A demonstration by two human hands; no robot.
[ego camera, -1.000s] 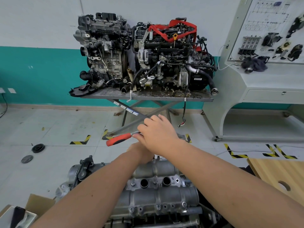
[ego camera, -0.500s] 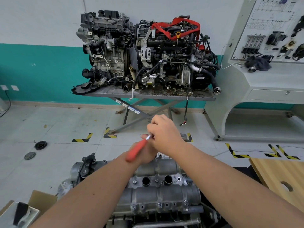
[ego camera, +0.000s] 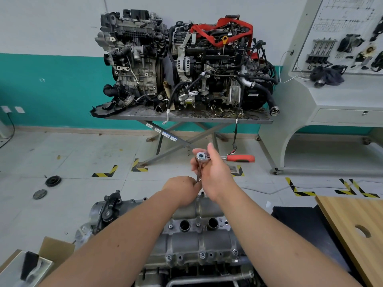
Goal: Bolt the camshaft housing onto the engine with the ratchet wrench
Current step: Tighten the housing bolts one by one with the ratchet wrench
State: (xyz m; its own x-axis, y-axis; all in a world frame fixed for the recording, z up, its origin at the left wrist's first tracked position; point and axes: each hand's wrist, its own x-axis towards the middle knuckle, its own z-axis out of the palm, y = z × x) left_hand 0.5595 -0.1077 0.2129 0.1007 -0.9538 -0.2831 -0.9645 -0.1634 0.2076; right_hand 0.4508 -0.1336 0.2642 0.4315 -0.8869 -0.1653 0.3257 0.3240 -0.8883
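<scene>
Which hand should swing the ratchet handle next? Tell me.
Right, probably. The right hand already holds the ratchet at its head, with the red handle sticking out on its side. The left hand is lower, steadying the extension bar.

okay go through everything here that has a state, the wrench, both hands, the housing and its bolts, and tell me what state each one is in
ratchet wrench: upright on its extension bar, red handle pointing right.
right hand: grips the wrench just below its head.
left hand: holds the lower end of the extension bar at the far edge of the housing.
camshaft housing: seated on the engine.
near-edge bolts: in their holes; tightness cannot be told.
</scene>
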